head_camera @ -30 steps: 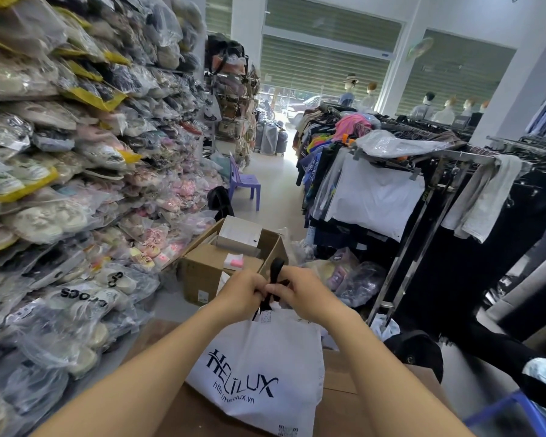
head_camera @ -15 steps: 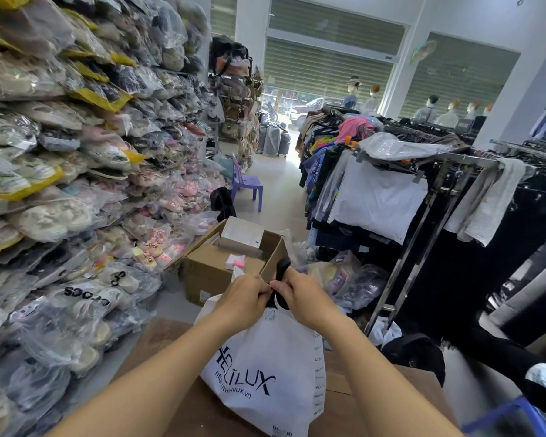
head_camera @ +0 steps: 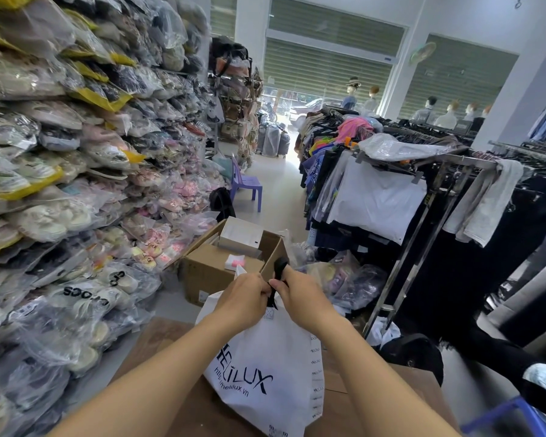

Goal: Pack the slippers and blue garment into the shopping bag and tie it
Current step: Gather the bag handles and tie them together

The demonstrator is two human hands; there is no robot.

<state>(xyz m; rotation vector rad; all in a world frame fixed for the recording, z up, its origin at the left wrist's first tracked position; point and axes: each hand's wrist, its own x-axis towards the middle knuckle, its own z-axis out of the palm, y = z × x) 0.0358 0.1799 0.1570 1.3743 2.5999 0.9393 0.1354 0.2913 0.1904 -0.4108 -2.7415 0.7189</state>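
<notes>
Shop stock is crowding the far left, where a wall of clear plastic bags of slippers (head_camera: 76,190) is rising in stacked rows, too many to count. Just beyond the fingertips, an open brown cardboard box (head_camera: 215,269) is sitting on the floor, holding one white carton (head_camera: 241,236) and one small pink-and-white packet (head_camera: 235,261). Farther beyond it, one purple plastic chair (head_camera: 246,186) is standing in the aisle.

Two bare hands are meeting over a brown wooden tabletop (head_camera: 158,342). The left hand (head_camera: 241,299) is curling its fingers shut on the black fabric handles (head_camera: 275,290) of the white non-woven shopping bag printed HELILUX (head_camera: 265,367). The right hand (head_camera: 300,294) is pinching the same handles from the other side, with one black loop standing up just above its fingers. The bag is hanging directly below both sets of fingers, its base resting on the tabletop and its mouth gathered closed. What it is holding is hidden, so neither slippers nor blue garment is showing.

Right of the fingers, a metal clothing rack (head_camera: 438,197) is carrying dark garments and one white plastic-wrapped bundle (head_camera: 379,200).
</notes>
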